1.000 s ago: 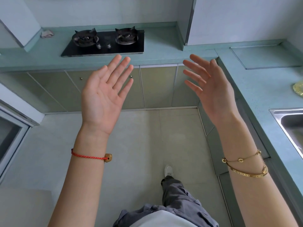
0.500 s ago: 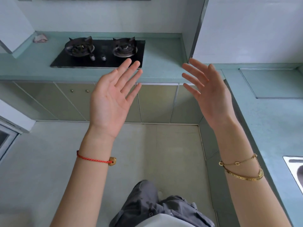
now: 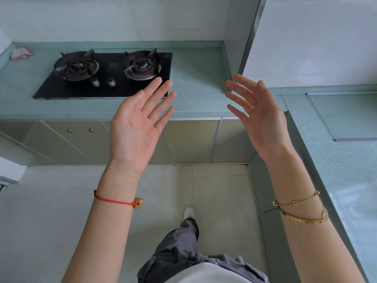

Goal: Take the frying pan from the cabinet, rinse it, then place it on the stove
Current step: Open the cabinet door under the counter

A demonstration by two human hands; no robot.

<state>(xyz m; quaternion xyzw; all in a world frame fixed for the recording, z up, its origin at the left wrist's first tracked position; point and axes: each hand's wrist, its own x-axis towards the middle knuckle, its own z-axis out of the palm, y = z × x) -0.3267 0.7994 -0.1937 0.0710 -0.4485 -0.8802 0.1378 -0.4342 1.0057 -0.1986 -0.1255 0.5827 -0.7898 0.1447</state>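
two bare hands are raised in front: left hand [image 3: 134,127] palm up, right hand [image 3: 263,119] edge-on. the fingers [image 3: 152,94] of both are straight and spread, holding nothing. one stove [image 3: 61,88] sits sunk in the bench [image 3: 195,78], with two burners [image 3: 76,65] and two knobs [image 3: 95,82]. the cabinet [image 3: 189,139] doors below are closed, so the contents are hidden. one pale crumpled thing, maybe a cloth [image 3: 20,53], lies at the bench's far-left corner.

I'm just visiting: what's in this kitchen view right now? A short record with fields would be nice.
left hand: open, palm toward the camera, holding nothing
right hand: open, fingers spread, holding nothing
cooking: black glass two-burner gas stove, both burners bare
storage: pale green cabinet doors under the counter, all closed
surface: teal speckled countertop, pink crumpled cloth at its back left
missing: frying pan, not in view
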